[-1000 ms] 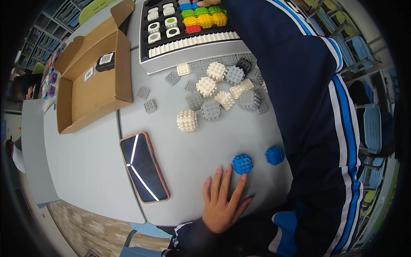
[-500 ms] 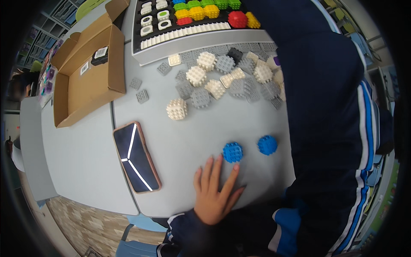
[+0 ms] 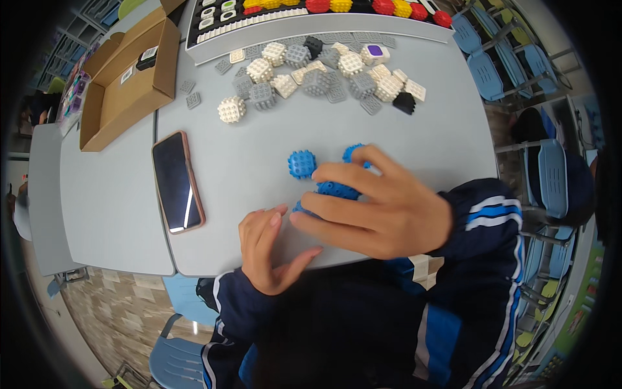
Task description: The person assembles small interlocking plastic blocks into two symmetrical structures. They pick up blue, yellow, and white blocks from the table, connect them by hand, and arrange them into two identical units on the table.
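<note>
Two studded blue blocks sit on the table just beyond the grip, the farther right one partly hidden by a finger. The right hand is curled around at least one more blue piece, seen between its fingers; blue also shows at its fingertips, though whether that is a separate piece I cannot tell. The left hand, just left of the grip, holds nothing, its thumb and fingers apart.

The step in hand looks like gathering blue blocks close to the body. The next move seems to call for loosening the right fingers without knocking the neighbouring blocks, with the left hand near enough to steady them.

The surface is smooth and pale grey. Left of both hands lies a phone, with a cardboard box farther off. Well beyond the grip are loose white blocks and a long tray. Past the right arm, blue chairs stand in the room.
</note>
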Motion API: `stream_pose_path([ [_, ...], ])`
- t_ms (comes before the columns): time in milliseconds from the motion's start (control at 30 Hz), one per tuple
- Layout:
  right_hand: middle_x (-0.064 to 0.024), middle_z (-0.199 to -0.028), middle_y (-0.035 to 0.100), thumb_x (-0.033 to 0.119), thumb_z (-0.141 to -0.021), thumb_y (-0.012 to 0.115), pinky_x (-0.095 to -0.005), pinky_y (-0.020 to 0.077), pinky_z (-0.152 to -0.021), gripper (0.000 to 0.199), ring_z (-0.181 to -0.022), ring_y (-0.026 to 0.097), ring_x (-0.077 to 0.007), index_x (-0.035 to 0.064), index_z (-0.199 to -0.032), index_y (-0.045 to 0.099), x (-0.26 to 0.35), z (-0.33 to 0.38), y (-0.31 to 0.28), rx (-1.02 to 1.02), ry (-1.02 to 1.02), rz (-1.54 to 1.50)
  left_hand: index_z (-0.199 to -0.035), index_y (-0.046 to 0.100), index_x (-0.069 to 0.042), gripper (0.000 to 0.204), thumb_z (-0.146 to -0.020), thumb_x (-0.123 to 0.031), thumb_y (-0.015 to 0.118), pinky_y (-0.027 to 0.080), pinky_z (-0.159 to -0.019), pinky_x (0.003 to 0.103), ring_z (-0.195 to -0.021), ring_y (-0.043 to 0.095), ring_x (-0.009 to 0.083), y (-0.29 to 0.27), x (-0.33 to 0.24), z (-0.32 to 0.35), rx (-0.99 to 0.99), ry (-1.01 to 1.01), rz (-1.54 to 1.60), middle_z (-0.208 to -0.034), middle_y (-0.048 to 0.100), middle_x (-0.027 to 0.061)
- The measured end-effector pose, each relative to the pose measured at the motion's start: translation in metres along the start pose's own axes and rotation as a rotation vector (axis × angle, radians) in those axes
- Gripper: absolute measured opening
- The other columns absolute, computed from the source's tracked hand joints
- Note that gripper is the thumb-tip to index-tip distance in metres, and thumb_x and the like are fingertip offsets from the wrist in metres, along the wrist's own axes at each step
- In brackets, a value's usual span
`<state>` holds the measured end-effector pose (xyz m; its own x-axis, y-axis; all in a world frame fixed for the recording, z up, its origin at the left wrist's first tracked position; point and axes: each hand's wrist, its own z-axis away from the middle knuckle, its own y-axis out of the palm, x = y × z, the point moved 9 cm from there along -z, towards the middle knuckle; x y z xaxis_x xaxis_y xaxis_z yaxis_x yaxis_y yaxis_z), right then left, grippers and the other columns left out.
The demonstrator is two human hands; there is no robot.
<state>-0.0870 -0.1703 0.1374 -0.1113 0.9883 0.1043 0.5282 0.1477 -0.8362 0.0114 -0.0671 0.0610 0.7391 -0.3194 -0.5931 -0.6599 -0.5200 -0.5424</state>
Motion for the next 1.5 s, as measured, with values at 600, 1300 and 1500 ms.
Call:
stream_pose_path([
  [600,-0.0107,-0.121,0.064,0.009,-0.080,0.077,-0.0411,0.0500,-0.087,0.038,-0.106,0.061,-0.0294,0.0035,-0.117,0.067,0.003,0.069,0.051,-0.178,0.385,-0.203,-0.128,0.067,0.001,0.054,-0.076,0.012,0.076,0.056,-0.087,0.037,-0.100,0.069,0.0311,0.025,0.004,-0.001,0.073,-0.088,-0.123,-0.116,0.071,0.0173],
  [1300,-0.0189,-0.150,0.041,0.018,-0.081,0.085,-0.0427,0.0511,-0.102,0.082,-0.124,0.057,-0.0346,0.0156,-0.153,0.048,-0.061,0.123,0.032,0.008,0.715,-0.485,-0.154,0.047,-0.010,0.086,-0.076,-0.015,0.085,0.044,-0.105,0.047,-0.129,0.050,0.0400,0.031,0.029,-0.025,0.303,-0.201,-0.129,-0.161,0.031,0.0247],
  [1500,-0.0209,-0.146,0.043,0.023,-0.087,0.080,-0.0419,0.0490,-0.106,0.072,-0.129,0.055,-0.0380,0.0142,-0.151,0.049,-0.076,0.105,0.047,0.026,0.538,-0.392,-0.154,0.048,-0.012,0.079,-0.082,-0.010,0.079,0.042,-0.107,0.045,-0.117,0.053,0.0383,0.050,0.043,-0.044,0.424,-0.041,-0.165,-0.156,0.042,0.0223],
])
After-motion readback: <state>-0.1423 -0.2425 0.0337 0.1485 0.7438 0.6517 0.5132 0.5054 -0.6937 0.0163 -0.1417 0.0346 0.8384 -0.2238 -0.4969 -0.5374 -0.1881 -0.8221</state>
